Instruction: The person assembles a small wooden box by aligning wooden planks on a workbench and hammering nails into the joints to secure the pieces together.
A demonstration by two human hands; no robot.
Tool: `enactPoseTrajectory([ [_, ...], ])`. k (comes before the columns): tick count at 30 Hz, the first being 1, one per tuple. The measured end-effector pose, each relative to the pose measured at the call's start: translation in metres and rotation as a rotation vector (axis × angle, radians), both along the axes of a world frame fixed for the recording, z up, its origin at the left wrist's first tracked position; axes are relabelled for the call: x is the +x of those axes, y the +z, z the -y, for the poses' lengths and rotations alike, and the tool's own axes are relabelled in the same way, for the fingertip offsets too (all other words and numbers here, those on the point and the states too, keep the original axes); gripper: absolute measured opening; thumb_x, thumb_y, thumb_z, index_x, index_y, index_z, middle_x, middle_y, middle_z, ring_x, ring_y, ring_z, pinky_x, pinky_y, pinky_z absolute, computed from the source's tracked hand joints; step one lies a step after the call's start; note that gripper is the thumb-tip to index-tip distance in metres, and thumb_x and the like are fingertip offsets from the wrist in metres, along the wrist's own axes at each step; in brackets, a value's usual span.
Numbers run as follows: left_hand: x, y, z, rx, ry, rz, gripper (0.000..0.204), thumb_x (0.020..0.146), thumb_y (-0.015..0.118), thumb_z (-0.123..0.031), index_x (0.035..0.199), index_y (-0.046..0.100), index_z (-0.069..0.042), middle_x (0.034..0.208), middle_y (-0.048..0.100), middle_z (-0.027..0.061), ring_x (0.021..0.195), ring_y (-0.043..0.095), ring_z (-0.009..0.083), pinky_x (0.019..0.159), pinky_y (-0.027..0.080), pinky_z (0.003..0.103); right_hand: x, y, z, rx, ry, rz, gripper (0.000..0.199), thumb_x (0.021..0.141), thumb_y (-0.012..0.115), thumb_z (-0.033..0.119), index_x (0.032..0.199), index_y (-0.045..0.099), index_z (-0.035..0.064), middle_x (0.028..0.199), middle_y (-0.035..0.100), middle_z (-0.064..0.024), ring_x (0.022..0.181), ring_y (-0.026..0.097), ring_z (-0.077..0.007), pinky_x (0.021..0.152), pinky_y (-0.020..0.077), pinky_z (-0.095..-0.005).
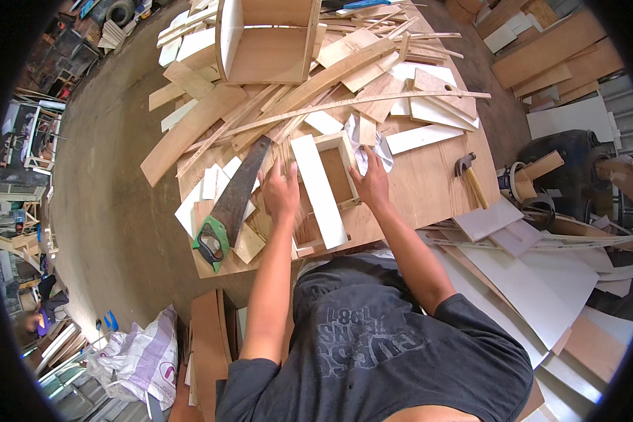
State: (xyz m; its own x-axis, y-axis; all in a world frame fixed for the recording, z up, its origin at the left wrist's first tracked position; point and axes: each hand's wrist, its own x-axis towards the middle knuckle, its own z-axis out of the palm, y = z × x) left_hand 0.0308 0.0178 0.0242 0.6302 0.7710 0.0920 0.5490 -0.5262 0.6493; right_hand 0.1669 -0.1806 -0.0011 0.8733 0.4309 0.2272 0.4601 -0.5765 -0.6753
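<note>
A small open wooden box frame (328, 184) with a white board along its left side lies on the plywood worktable (429, 190). My left hand (281, 191) rests flat on the frame's left edge, fingers spread. On the frame's right wall sits my right hand (371, 181), pressing it near the far corner. Neither hand lifts anything. A crumpled white cloth or paper (373, 144) lies just beyond my right hand.
A handsaw with a green handle (228, 204) lies left of my left hand. A hammer (469, 179) lies at the table's right. Wood offcuts and strips (316, 84) cover the far half, behind them a larger open box (267, 39). White panels (527, 281) are stacked at right.
</note>
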Motion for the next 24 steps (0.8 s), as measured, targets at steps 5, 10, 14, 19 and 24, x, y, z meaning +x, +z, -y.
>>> enactPoseTrajectory([
  [5,0.011,-0.021,-0.037,-0.084,0.059,0.046,0.04,0.107,0.062,-0.027,0.132,0.074,0.002,0.117,0.078,0.0254,0.112,0.075,0.0392,0.126,0.035,0.052,-0.002,0.022,-0.041,0.126,0.107,0.109,0.048,0.097,0.079,0.02,0.139,0.066,0.0027,0.127,0.071,-0.0222,0.116,0.069,-0.039,0.098,0.0562,-0.0455],
  [10,0.019,0.0,-0.037,-0.29,0.04,0.16,0.035,0.106,0.063,-0.02,0.13,0.075,0.001,0.117,0.078,0.0246,0.112,0.077,0.0371,0.105,0.055,0.044,-0.001,0.027,-0.084,0.133,0.161,-0.154,0.038,0.099,0.078,0.02,0.131,0.073,-0.0002,0.1,0.077,-0.0185,0.085,0.076,-0.0324,0.079,0.0606,-0.0416],
  [14,0.023,0.005,-0.036,-0.341,0.034,0.183,0.034,0.105,0.069,-0.02,0.13,0.075,0.002,0.116,0.079,0.0241,0.105,0.08,0.0301,0.091,0.06,0.037,-0.009,0.016,-0.096,0.114,0.15,-0.212,0.047,0.1,0.077,0.024,0.141,0.069,0.004,0.095,0.076,-0.02,0.081,0.074,-0.0334,0.076,0.0591,-0.0432],
  [19,0.019,0.003,-0.039,-0.485,0.061,0.199,0.035,0.103,0.072,-0.017,0.132,0.075,0.002,0.12,0.08,0.0227,0.109,0.079,0.0228,0.093,0.059,0.033,-0.021,0.016,-0.103,0.074,0.146,-0.228,0.048,0.102,0.075,0.029,0.145,0.068,0.0074,0.089,0.072,-0.0213,0.075,0.07,-0.0345,0.072,0.0551,-0.0449],
  [24,0.02,0.005,-0.039,-0.472,0.063,0.155,0.033,0.104,0.072,-0.016,0.133,0.076,-0.001,0.117,0.08,0.0233,0.106,0.08,0.0235,0.09,0.059,0.034,-0.025,0.01,-0.107,0.096,0.123,-0.222,0.049,0.103,0.072,0.031,0.147,0.067,0.0101,0.087,0.07,-0.0206,0.076,0.067,-0.035,0.073,0.0534,-0.0457],
])
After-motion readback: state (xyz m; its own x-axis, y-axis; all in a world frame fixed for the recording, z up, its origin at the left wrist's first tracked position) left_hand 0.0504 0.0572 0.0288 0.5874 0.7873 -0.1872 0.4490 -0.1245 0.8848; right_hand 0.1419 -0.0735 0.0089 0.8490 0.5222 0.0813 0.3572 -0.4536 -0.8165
